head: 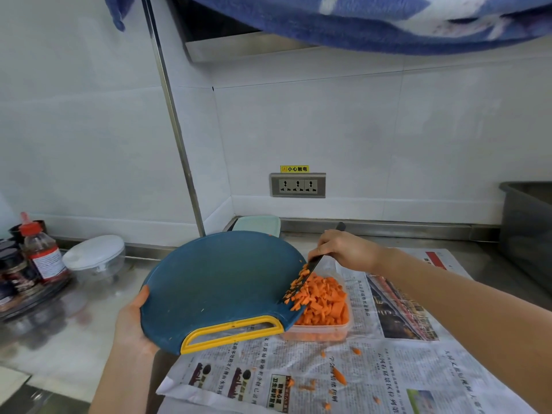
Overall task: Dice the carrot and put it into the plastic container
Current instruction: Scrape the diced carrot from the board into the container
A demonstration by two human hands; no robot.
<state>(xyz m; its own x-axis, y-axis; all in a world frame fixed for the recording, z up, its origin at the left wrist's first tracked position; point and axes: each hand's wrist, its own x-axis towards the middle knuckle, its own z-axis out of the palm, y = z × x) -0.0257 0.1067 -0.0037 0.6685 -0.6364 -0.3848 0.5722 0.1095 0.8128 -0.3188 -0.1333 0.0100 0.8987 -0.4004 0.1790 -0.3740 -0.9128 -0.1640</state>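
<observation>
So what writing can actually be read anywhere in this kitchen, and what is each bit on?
"小心触电": on the yellow sticker just above the wall socket.
Unreadable, too small and blurred: the Chinese headlines and columns on the newspaper under the plastic container.
Unreadable, blurred: the white print on the red label of the red-capped bottle.
No other legible text.

Printed in black on a small yellow sticker (294,169) just above the wall socket (298,185): 小心触电; on the newspaper (388,369), Chinese headlines seen upside down, illegible; on the bottle's red label (49,262), print too small to read.
</observation>
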